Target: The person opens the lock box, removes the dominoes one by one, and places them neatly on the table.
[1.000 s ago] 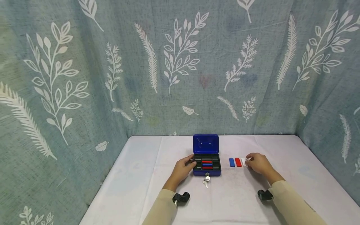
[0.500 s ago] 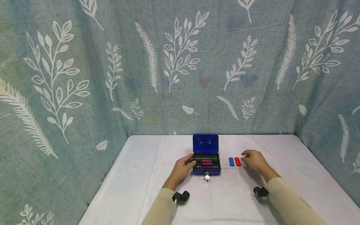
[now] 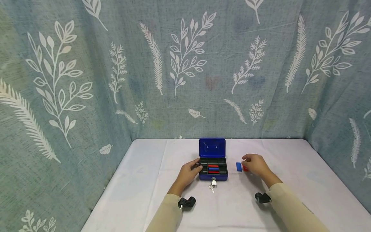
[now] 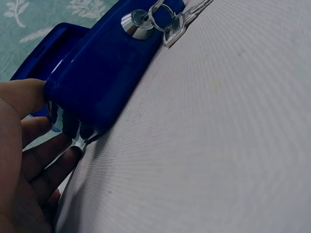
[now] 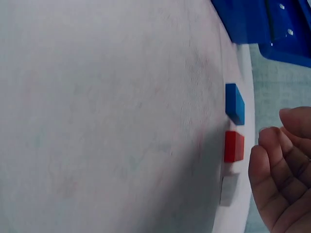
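left hand [image 3: 187, 174], fingers relaxed, touches blue cash box [image 3: 206, 177]; right of it, right hand [image 3: 256, 164], loose-fingered and empty, hovers by red block [image 5: 234, 146], likely light, rigid, best pinched side-on.

A gap parts the box [image 3: 205, 177] and blue block [image 3: 239, 167]; raised lid [image 3: 212, 151] blocks the box's rear, left hand [image 3: 187, 174] its left.

head: far, forward-down | wrist views: near | all share blue box [image 3: 206, 177]
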The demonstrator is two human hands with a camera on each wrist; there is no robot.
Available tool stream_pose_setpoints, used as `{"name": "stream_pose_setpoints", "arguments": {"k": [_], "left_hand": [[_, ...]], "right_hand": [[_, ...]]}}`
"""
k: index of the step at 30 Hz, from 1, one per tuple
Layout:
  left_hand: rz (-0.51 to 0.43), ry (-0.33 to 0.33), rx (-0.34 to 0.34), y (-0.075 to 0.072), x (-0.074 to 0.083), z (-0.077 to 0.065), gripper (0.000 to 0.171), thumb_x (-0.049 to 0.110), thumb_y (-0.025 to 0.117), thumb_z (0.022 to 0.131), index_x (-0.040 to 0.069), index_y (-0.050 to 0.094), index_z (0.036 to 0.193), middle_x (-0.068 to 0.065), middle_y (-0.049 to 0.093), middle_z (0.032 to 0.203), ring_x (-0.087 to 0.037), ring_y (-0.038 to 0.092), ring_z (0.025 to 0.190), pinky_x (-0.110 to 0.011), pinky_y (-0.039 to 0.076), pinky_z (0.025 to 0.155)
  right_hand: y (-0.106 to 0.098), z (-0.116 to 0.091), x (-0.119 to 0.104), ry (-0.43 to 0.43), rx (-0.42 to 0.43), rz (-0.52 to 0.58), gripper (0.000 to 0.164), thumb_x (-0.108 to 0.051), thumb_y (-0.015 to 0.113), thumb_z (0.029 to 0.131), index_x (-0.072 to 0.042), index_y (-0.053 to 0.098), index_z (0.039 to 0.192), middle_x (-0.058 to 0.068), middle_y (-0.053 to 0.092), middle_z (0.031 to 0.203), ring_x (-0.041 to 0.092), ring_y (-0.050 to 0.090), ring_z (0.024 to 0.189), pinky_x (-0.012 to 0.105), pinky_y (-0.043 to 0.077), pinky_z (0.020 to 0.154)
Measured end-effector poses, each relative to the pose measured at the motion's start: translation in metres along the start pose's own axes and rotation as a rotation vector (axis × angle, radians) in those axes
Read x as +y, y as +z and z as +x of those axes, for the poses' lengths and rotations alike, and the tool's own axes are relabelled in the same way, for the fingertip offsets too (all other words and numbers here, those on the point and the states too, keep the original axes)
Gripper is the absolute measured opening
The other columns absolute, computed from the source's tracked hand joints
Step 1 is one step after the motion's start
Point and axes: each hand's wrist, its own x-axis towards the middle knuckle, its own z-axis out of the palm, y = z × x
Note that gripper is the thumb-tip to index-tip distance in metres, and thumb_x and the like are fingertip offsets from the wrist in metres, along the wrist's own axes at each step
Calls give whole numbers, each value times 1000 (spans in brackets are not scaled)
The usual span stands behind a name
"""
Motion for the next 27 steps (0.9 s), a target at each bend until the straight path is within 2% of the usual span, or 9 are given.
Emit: {"name": "stream_pose_setpoints", "arguments": {"k": [4,9,18,22,27], "left_hand": [[-1,-3,0,1,-2,1,50,39,64,93,17,58,137,-2,66,122,-23,55,121,-47,37,106],[2,-1,4,1,-4,2,50,40,65,93,17,59,137,-2,65,122,-23,56,118,-47,39,104],[9,-5,4,1,-1,2,49,37,64,93,17,58,138,-4,66,122,-24,56,119,-47,39,104],[10,-13,3,1,0,1,49,38,64,94,17,58,138,-3,65,123,-23,56,120,-47,39,104],[11,-13,3,0,1,0,49,37,64,94,17,58,138,-3,65,124,-23,56,119,-47,39,104]], "right_hand": [[2,1,-6,28,-2,-5,29,-17,67,91,-1,68,114,8,68,95,23,61,85,41,55,75],[3,3,-12,-13,12,18,29,-16,67,91,1,68,113,8,69,91,20,62,79,40,55,74],[10,5,-18,-74,12,108,29,-13,66,91,3,67,115,5,68,82,16,57,55,32,49,53],[13,6,-22,-106,51,130,27,-13,66,90,2,68,113,2,69,83,14,60,61,33,51,58],[19,4,-30,-107,71,184,27,-12,66,89,3,68,112,3,71,84,14,64,69,33,53,63]]}}
